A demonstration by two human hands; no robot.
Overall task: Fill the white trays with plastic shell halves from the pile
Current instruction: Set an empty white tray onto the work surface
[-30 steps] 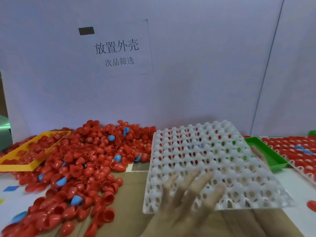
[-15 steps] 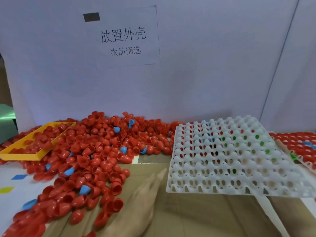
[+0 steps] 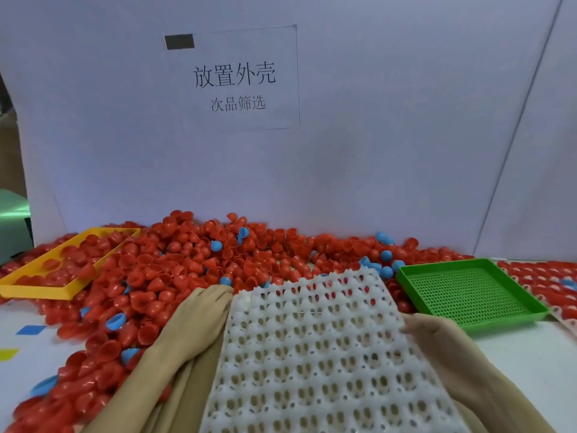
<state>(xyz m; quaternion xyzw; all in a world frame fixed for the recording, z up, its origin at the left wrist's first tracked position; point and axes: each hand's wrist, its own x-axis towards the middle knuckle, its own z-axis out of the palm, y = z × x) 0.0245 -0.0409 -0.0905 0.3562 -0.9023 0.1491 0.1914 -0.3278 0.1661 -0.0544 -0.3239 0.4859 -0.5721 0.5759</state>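
Front and centre on the brown cardboard work surface point(image 3: 199, 398) lies the empty white tray point(image 3: 315, 354), its far edge nosing into the pile of red and blue shell halves point(image 3: 193, 270). None of its sockets holds a shell, so filling has not begun; I judge it is being squared up close to the pile so that shells need only a short carry.

At the tray's far left corner, the left hand point(image 3: 206, 310) reaches forward along the tray's left edge, fingers fairly straight and together. They seem to press against the tray's edge and the nearest shells, probably to clear room or steady that side, though the fingertips are partly hidden and I cannot tell whether they hook under the rim. On the right edge, the right hand point(image 3: 437, 335) grips the rim, thumb on top and the fingers apparently curled beneath, which suits sliding or aligning the tray.

Just right of the tray sits a green perforated tray point(image 3: 505, 314) with nothing in it. Beyond that, at the frame's right edge, another tray already filled with red shells point(image 3: 543, 276) shows in part. Far left, a yellow tray point(image 3: 37, 292) holds some red shells and is half buried by the pile. Behind stands a white backboard with a printed paper sign point(image 3: 234, 79).
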